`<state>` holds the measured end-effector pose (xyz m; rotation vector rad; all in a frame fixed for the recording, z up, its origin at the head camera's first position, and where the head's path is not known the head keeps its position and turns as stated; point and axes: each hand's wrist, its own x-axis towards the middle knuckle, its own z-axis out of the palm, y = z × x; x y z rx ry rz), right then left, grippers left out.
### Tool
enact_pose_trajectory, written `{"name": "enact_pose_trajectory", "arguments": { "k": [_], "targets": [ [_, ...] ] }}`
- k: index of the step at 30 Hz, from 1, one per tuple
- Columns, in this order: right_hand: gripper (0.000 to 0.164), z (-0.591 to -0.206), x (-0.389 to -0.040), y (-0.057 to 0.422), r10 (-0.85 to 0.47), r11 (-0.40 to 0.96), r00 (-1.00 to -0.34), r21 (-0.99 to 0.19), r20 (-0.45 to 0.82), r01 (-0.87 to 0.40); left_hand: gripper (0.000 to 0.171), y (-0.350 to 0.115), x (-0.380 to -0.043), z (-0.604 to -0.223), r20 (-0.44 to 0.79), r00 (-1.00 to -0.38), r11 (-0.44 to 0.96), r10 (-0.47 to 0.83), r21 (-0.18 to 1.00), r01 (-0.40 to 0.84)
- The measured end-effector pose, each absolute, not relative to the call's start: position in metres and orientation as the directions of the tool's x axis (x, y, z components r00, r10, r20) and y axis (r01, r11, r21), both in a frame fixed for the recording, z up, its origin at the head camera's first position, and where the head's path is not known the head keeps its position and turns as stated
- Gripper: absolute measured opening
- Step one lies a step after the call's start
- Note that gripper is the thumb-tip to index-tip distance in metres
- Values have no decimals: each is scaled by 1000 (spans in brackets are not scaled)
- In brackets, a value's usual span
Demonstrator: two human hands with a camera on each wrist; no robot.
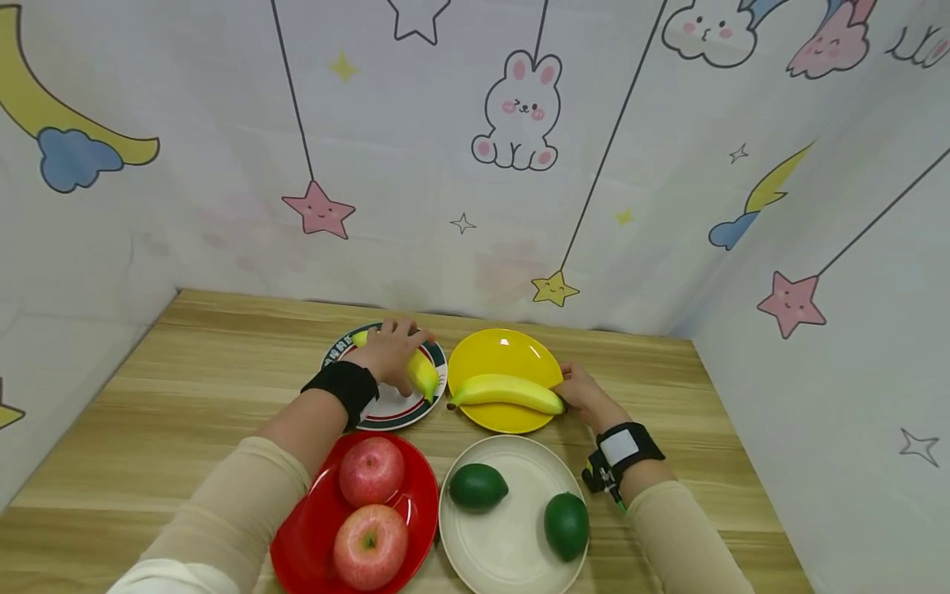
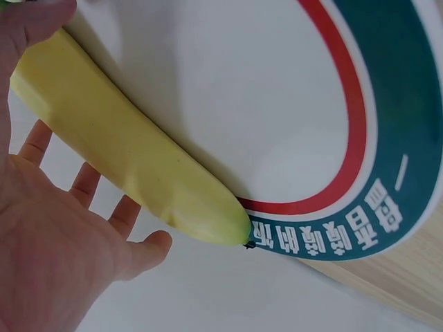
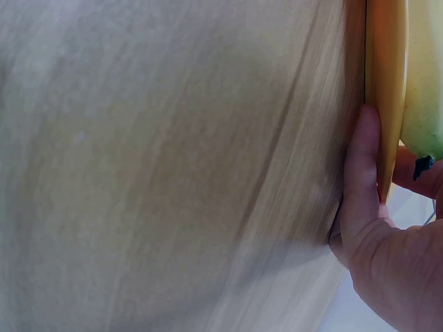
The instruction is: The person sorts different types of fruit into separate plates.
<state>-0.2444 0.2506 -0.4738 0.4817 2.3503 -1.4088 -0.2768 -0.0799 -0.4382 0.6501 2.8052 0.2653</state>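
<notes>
A banana [image 1: 421,375] lies across the white plate [image 2: 228,90] with a dark green, lettered rim. Over it is my left hand [image 1: 389,355], fingers spread; in the left wrist view its thumb is at one side of the banana and the fingers [image 2: 124,216] at the other, the little finger clear of it. My right hand [image 1: 586,398] grips the right rim of the yellow plate [image 1: 505,351], a finger [image 3: 361,166] along the plate's outer side and the thumb on the inner side. Another banana [image 1: 508,391] rests on that plate, its dark tip near the right thumb.
Nearer to me, a red plate [image 1: 425,495] holds two apples [image 1: 371,546], partly under the left forearm. Beside it a cream plate [image 1: 512,561] bears two dark green fruits [image 1: 566,526]. A patterned cloth wall [image 1: 416,272] borders the wooden table [image 1: 223,355].
</notes>
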Motion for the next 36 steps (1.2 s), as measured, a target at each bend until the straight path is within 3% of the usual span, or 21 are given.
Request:
{"name": "enact_pose_trajectory", "arguments": {
  "k": [13,18,25,36],
  "targets": [
    [48,-474,-244,252,122,469,-878,-753,-462,462,78,-76,-279,-448,-259,-881,912,397,222,346],
    [48,-474,-244,251,121,455,-874,-756,-470,470,79,-79,-279,-451,-290,-885,928,363,194,317],
    [50,-471,-243,251,111,454,-870,-754,-481,474,78,-86,-280,-453,-360,-869,933,339,250,260],
    [51,-472,-243,251,109,469,-876,-753,-470,462,70,-96,-273,-452,-370,-846,908,384,317,274]
  ]
}}
